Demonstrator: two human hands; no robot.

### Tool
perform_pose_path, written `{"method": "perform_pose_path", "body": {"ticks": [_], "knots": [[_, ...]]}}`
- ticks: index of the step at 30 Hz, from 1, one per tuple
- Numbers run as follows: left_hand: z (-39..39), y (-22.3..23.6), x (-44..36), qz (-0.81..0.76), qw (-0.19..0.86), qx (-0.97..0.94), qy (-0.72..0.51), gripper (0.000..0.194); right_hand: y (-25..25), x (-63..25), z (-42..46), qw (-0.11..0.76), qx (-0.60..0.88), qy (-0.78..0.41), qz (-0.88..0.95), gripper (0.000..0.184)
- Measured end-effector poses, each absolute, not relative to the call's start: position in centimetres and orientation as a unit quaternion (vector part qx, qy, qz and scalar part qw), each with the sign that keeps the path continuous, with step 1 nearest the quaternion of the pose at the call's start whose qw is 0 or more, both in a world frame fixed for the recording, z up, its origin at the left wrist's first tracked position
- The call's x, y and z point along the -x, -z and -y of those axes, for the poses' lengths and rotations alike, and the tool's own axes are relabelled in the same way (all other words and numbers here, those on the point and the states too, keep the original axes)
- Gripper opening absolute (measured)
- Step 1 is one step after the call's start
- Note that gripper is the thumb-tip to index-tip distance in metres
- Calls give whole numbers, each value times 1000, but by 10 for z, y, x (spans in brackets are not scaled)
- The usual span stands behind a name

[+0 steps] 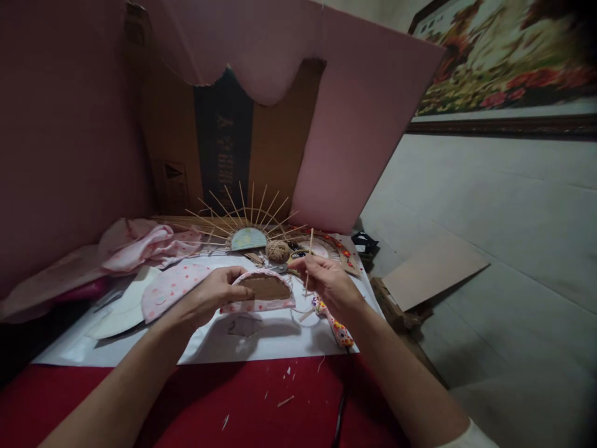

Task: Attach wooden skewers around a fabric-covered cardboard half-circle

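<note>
My left hand (217,292) grips a half-round cardboard piece (265,288) by its left end, thumb on the front. Pink dotted fabric is folded over its rim, and bare brown cardboard shows in the middle. In the fingers of my right hand (333,285) is a thin wooden stick (311,241), held nearly upright just right of the cardboard piece and apart from it. Below that hand lies a colourful patterned tool (342,335) with a black cord, which looks like a glue gun. Scissors (280,268) lie partly hidden behind the cardboard piece.
Behind my hands stand a half-round piece with sticks fanning out (249,239) and a twine ball (278,251). Dotted half-round fabric (172,287) and crumpled pink cloth (144,242) lie left. A large pink-and-brown cardboard panel (354,124) rises behind. Scraps litter the red cloth (261,404).
</note>
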State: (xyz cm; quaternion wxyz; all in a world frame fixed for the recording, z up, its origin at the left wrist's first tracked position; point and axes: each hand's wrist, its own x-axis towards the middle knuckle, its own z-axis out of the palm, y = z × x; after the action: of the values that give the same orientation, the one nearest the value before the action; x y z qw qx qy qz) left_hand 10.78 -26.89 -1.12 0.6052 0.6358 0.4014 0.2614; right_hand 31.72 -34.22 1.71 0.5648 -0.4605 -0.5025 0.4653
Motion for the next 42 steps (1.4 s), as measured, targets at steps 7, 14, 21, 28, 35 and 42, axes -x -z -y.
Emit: {"method": "perform_pose_path", "body": {"ticks": [7, 14, 21, 28, 35, 42], "knots": [[280, 12, -115, -376, 630, -641, -223, 18, 5, -318, 339, 618, 382, -538, 428, 30], [294, 13, -125, -320, 677, -631, -203, 19, 17, -326, 340, 629, 382, -508, 448, 21], [299, 12, -131, -337, 671, -632, -192, 21, 22, -329, 337, 629, 388, -505, 446, 29], [298, 14, -133, -349, 667, -630, -190, 18, 23, -332, 337, 603, 423, -506, 449, 28], [299, 12, -132, -342, 675, -629, -177, 22, 31, -332, 334, 597, 428, -518, 438, 29], [299, 15, -132, -328, 681, -627, -187, 24, 31, -331, 336, 567, 404, -565, 442, 28]]}}
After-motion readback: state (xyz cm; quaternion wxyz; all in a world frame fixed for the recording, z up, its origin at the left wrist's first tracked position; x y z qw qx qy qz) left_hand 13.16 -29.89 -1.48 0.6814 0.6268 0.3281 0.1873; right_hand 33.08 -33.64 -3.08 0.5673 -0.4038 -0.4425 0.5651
